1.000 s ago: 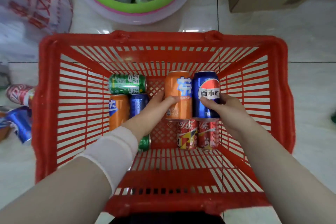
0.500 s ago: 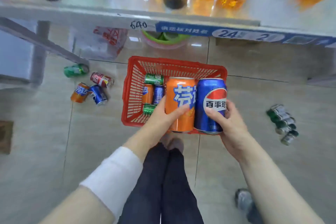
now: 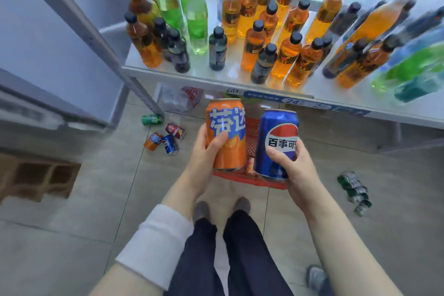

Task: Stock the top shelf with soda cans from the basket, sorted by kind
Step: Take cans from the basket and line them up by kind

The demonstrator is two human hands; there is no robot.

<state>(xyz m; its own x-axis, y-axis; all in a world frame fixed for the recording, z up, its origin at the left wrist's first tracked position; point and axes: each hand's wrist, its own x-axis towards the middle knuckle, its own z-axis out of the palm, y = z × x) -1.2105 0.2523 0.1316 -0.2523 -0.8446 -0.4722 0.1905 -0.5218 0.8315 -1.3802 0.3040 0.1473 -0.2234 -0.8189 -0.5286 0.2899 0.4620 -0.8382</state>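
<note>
Left hand (image 3: 204, 151) is gripping the orange can (image 3: 227, 132) at mid-body, thumb across the label. Right hand (image 3: 293, 166) is gripping the blue can (image 3: 276, 142) low on its body, thumb under the logo. Both cans are being held upright, just beside each other, in the air over the red basket (image 3: 249, 179) on the floor and in front of a shelf (image 3: 216, 77) crowded with bottles (image 3: 254, 50). Can't tell if that is the top shelf.

Handling, as a judgement: the cans are looking undented and probably full, so moderately heavy and stiff along the axis. Walls are thin and smooth, so squeezing hard is risking dents and a loose grip is risking slip. A wrap-around hold at mid-body is working best, keeping the base free for setting down flat. The right hand's low hold is making that can top-heavy. One kind per hand is helping the sorting.

Loose cans (image 3: 163, 137) are lying on the floor to the left.
</note>
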